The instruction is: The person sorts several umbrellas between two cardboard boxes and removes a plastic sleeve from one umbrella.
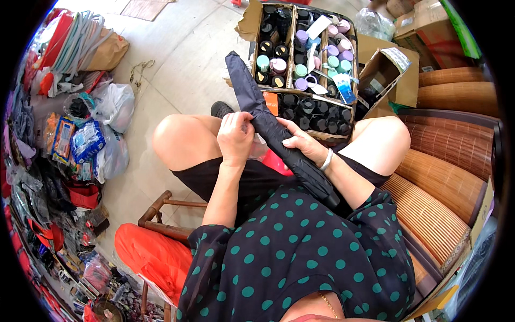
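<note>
A folded black umbrella lies slantwise across my lap, its far tip pointing up and left, its near end resting against my shirt. My right hand is wrapped around the middle of its furled cloth, thumb on top. Beside it, my left hand has its fingers pinched together at the umbrella's left edge, a little farther along. What exactly those fingertips grip is partly hidden. Under the umbrella, something bright pink and clear plastic show between my legs.
Ahead stands an open carton of upright items with black, pink, purple and mint tops. An opened cardboard box sits beside it. Rolled bamboo mats line the right. Plastic bags and packaged goods crowd the left. A wooden chair is near my left.
</note>
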Motion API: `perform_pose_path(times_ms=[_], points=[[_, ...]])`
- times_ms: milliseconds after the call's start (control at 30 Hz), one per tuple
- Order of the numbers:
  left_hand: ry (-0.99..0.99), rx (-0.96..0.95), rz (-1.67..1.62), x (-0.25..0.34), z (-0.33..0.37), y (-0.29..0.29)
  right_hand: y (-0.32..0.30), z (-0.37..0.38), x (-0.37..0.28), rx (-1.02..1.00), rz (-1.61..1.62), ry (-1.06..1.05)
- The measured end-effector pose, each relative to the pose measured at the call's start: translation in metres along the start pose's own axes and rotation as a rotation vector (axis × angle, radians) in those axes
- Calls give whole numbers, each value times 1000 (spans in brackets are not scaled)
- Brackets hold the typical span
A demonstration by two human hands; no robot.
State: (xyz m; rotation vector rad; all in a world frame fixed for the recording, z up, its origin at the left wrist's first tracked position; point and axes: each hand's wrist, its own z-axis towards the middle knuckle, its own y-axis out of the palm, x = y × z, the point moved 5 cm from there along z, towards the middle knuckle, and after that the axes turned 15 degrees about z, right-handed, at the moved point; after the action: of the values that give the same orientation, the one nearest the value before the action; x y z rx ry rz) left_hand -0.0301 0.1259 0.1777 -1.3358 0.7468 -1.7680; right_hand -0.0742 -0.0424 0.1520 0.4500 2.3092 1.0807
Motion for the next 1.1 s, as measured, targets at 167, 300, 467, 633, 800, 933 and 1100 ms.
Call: perform_pose_path(times_ms=[167,300,467,633,800,933,1100], points=[[-136,-38,-87,-14,-6,9,10,4,-1,-2,-48,-95],[-139,-10,-204,-6,-7,2,-1,9,1,41,-318,-213],[44,-6,-214,-3,-8,0,-12,12,0,38,-664,-369],[-33,-342,-319,-17,-7,6,-9,11,3,-101,-289,-19],[-97,-136,-305,-21,-7,0,-5,11,2,-82,-218,-89],[51,10,-70,-7,-2,-11,8,4,7,-73,20,-5],[153,-55,4,14,-6,-13,3,8,14,56,190,-109]])
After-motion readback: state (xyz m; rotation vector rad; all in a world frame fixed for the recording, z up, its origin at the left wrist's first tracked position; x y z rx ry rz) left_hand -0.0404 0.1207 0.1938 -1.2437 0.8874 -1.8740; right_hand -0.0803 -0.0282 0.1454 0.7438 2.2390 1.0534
